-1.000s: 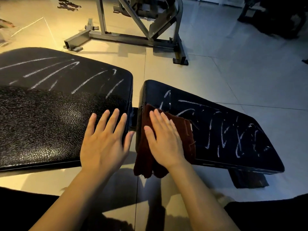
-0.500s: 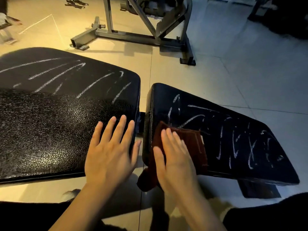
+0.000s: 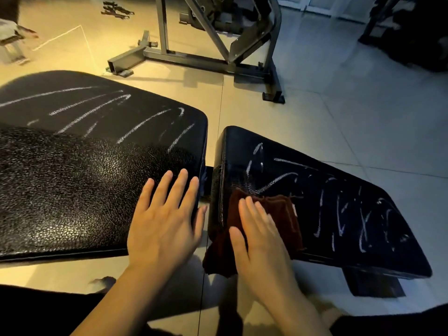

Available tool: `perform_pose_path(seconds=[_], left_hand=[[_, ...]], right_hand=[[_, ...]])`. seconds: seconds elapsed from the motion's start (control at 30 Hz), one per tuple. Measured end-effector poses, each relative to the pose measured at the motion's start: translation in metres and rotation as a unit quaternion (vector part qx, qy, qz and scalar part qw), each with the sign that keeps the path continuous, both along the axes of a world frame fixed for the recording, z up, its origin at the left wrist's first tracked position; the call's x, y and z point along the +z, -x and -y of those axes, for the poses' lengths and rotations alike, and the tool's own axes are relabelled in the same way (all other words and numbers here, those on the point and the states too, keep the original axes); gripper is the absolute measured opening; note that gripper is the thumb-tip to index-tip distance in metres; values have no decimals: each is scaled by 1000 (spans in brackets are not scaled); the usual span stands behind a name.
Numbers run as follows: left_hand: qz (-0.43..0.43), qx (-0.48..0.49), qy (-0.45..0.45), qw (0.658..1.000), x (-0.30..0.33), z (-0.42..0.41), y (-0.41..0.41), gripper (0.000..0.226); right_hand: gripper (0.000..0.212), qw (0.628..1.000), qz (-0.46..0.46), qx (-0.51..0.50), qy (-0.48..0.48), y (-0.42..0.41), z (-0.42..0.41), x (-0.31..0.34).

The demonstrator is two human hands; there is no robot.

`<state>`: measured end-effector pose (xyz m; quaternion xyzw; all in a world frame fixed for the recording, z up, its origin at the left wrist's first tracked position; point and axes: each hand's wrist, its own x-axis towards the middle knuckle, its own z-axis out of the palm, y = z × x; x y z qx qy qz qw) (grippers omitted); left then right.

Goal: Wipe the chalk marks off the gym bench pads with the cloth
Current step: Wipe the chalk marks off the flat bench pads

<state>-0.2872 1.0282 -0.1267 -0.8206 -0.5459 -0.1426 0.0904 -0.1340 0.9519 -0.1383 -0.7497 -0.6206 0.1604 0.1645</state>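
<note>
Right hand (image 3: 260,235) lies flat with straight fingers, pressing the dark red cloth (image 3: 281,214) onto the near left corner of the right bench pad (image 3: 351,190); part of the cloth hangs off the pad's front edge. Chalk marks (image 3: 339,214) (white scribbles) cover that pad beyond the cloth. Left hand (image 3: 162,224) rests flat, fingers spread, on the near right corner of the left bench pad (image 3: 72,178), which has long chalk streaks (image 3: 97,112) across its far half. Grey machine frame (image 3: 206,57) stands on the tiled floor (image 3: 327,105) behind.

No readable text anywhere — no labels, brands or numbers.
</note>
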Motion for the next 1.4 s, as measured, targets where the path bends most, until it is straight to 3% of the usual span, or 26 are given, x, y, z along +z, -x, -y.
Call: perform_pose_path(seconds=[0.17,0.37,0.57,0.77,1.0,1.23,1.4], left_hand=[[-9,-14,-6,1000,0,1,1,55],[7,-14,-8,1000,0,2,1,54],[2,-9,-1,1000,0,2,0,56],[1,-13,-4,1000,0,3,1,56],[-2,-7,-4,1000,-1,3,0,54],[9,-3,-9,1000,-2,2,-2,54],[3,-2,-15,1000,-2,2,-1,54]], right_hand=[[57,1000,-12,-14,-4,-13,-67,11],[63,1000,8,-9,13,4,8,0],[57,999,-25,-22,-33,-7,-49,1],[56,1000,-11,-12,21,-2,17,5],[56,999,-26,-7,19,-14,-42,10],[56,1000,4,2,-3,-4,16,-11],[53,999,-26,-21,0,-32,-51,-4]])
